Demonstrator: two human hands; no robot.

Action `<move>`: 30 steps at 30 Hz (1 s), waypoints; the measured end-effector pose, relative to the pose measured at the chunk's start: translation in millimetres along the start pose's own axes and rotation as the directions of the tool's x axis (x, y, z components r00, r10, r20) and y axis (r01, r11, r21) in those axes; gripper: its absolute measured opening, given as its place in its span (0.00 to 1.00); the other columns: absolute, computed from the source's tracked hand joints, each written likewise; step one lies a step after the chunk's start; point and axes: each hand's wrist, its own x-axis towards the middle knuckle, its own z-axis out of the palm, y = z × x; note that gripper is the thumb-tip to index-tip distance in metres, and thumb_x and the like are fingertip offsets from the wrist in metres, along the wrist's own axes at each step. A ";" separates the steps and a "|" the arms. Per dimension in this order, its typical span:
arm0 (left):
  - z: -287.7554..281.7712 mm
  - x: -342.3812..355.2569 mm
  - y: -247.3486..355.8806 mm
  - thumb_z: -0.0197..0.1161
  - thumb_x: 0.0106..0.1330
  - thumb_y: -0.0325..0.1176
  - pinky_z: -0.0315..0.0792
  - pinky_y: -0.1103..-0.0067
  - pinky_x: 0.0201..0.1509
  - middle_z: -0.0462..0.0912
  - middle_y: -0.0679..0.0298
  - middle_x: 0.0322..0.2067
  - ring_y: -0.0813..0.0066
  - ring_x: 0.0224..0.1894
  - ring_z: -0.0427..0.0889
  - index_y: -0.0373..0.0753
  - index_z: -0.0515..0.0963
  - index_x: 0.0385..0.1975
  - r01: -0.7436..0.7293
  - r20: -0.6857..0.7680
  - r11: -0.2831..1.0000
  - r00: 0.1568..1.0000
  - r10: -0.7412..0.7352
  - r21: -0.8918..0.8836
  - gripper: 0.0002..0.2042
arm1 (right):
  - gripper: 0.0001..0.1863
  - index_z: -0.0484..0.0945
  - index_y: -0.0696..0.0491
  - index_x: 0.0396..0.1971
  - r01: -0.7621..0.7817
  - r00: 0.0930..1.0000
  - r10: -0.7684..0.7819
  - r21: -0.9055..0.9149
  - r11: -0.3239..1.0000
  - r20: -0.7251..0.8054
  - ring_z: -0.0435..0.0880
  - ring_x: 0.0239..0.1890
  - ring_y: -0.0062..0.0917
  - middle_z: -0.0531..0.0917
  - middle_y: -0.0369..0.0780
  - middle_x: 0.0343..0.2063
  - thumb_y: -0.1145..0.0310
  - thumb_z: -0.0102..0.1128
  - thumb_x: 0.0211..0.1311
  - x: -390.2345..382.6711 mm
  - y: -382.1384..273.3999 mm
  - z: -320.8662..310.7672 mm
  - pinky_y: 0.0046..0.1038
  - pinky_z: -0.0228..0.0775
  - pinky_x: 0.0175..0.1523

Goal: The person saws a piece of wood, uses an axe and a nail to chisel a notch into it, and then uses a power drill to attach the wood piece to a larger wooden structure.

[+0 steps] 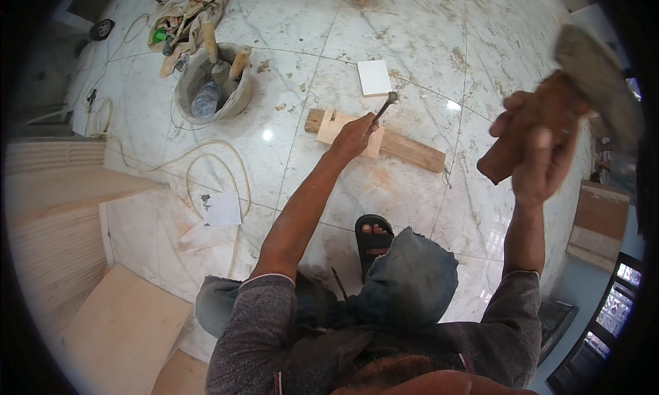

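My left hand (351, 137) grips a dark slender metal tool (386, 105) over a light square board (368, 143), which lies across a narrow wooden plank (412, 153) on the floor. My right hand (532, 155) is raised at the right, wrapped round the thick wooden handle of a hammer (590, 79), whose head is slightly blurred near the rim of the view. A white square piece (373, 76) lies just beyond the board.
A bucket (185, 100) with tools and a bottle stands at upper left, beside a cloth bag of items (206, 7). A hose (206, 148) loops over the tiled floor (302, 189). Plywood sheets (123, 312) are at left, a wooden box (594, 223) at right.
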 end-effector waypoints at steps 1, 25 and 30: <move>1.2 -0.4 -0.7 0.50 0.68 0.35 0.68 0.63 0.39 0.78 0.49 0.31 0.48 0.37 0.77 0.36 0.68 0.38 0.035 0.027 0.999 0.999 -0.036 0.029 0.08 | 0.18 0.63 0.59 0.50 0.023 0.999 -0.026 0.077 0.997 0.041 0.79 0.29 0.24 0.78 0.48 0.35 0.64 0.47 0.67 4.5 -5.8 -4.2 0.25 0.73 0.31; 13.3 -5.8 -18.8 0.48 0.69 0.35 0.70 0.71 0.39 0.78 0.55 0.27 0.59 0.33 0.78 0.36 0.70 0.36 0.090 -0.118 0.993 0.988 -0.098 -0.071 0.09 | 0.20 0.71 0.60 0.39 -0.818 0.475 0.871 -0.302 0.490 0.128 0.82 0.26 0.34 0.80 0.51 0.27 0.56 0.51 0.64 -118.1 155.2 12.5 0.36 0.72 0.36; 20.4 -31.1 -34.4 0.50 0.69 0.35 0.71 0.71 0.40 0.77 0.54 0.28 0.60 0.34 0.78 0.35 0.74 0.38 0.057 -0.139 0.998 0.989 -0.058 -0.013 0.10 | 0.20 0.73 0.62 0.41 -0.594 0.604 0.786 -0.585 0.553 0.130 0.80 0.33 0.41 0.79 0.49 0.29 0.58 0.56 0.61 -163.4 218.4 14.0 0.36 0.71 0.40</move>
